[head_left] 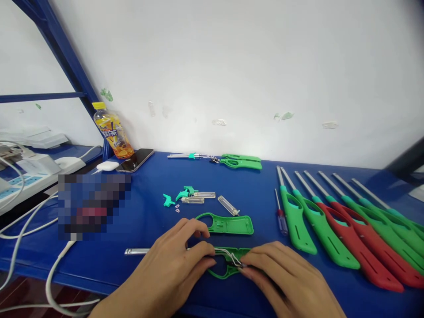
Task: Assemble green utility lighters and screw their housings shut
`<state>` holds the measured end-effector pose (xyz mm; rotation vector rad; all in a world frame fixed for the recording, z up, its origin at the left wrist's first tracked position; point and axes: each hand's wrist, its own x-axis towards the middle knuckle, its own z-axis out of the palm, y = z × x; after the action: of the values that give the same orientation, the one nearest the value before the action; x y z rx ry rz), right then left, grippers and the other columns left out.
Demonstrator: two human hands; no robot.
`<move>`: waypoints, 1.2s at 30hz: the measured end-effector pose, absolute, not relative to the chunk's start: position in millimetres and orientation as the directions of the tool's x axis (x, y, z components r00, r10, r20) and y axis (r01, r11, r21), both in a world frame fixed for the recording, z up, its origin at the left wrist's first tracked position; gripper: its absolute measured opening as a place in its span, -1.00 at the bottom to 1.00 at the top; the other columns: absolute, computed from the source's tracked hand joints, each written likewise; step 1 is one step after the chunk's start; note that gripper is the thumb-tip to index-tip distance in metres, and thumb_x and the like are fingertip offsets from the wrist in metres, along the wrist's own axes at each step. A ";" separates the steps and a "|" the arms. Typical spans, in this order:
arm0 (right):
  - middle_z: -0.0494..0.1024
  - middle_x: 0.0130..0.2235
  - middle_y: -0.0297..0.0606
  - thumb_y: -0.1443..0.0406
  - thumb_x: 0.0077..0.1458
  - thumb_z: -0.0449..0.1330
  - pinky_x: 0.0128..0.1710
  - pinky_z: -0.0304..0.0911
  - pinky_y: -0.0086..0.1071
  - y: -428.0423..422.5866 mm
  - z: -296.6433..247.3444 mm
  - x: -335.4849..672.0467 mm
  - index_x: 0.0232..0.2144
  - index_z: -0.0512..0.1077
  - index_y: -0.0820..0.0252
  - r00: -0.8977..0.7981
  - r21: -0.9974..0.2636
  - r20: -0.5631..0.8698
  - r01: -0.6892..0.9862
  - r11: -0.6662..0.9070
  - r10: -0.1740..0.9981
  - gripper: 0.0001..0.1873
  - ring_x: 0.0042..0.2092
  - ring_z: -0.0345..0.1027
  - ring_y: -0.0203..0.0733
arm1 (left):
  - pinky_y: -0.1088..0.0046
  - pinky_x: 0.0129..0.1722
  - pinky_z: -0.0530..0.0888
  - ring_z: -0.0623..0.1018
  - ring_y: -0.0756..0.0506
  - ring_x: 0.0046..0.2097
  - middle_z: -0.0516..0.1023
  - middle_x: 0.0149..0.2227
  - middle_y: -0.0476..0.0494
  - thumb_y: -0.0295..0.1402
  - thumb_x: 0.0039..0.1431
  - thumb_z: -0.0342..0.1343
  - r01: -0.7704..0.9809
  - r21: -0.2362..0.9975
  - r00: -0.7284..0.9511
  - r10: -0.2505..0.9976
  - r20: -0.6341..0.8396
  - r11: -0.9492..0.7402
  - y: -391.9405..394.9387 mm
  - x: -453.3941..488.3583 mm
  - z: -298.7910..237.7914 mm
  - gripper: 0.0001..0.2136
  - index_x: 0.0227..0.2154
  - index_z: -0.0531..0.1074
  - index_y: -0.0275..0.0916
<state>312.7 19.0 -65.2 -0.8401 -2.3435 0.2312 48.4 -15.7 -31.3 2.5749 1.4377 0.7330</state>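
Observation:
An opened green lighter body (228,265) with white wires and a metal tube (135,251) lies on the blue table (149,221) near its front edge. My left hand (179,256) pinches it at the tube end, fingers closed. From the right, my right hand (278,274) presses its fingertips together on the wires and the handle end. Just behind lies a loose green half-shell (228,224). Small teal triggers (183,193) and clear gas tubes (228,205) are scattered further back.
A row of several green and red stick lighters (344,225) lies at the right, with a small screwdriver (281,216). Another opened lighter (232,161) rests by the wall. A drink bottle (112,132), phone (135,160), earbud case (107,166) and white cables (29,221) sit left.

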 end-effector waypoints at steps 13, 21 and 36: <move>0.68 -0.28 -0.43 0.14 0.56 -0.04 -0.27 0.48 -0.42 15.9 -52.0 302.2 -0.22 0.54 0.04 -0.530 -0.330 0.585 0.537 0.777 0.614 -0.60 -0.30 0.57 -0.26 | 0.23 -0.17 0.59 0.61 -0.18 -0.20 0.59 -0.18 -0.14 -0.48 0.57 -0.13 0.800 0.077 0.486 0.717 0.499 -0.595 -7.4 59.0 -38.6 -0.74 -0.18 0.46 -0.21; 0.68 -0.28 -0.42 0.16 0.57 -0.06 -0.26 0.47 -0.43 15.4 -52.7 301.7 -0.22 0.55 0.05 -0.529 -0.339 0.580 0.535 0.774 0.620 -0.58 -0.30 0.57 -0.27 | 0.25 -0.21 0.58 0.60 -0.16 -0.25 0.59 -0.23 -0.08 -0.43 0.59 -0.13 0.805 0.124 0.462 0.745 0.481 -0.580 -5.0 59.6 -38.6 -0.74 -0.17 0.46 -0.17; 0.67 -0.27 -0.39 0.16 0.55 -0.02 -0.26 0.48 -0.39 15.5 -52.0 303.7 -0.20 0.55 0.05 -0.536 -0.355 0.555 0.538 0.764 0.636 -0.63 -0.30 0.56 -0.23 | 0.29 -0.15 0.56 0.57 -0.17 -0.13 0.60 -0.12 -0.15 -0.42 0.56 -0.06 0.823 0.136 0.439 0.770 0.463 -0.551 3.7 33.8 -21.1 -0.75 -0.03 0.55 -0.19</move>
<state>303.7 15.5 -52.0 -0.8723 -2.2686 0.1831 33.8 3.7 -21.1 2.7568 1.5318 0.7916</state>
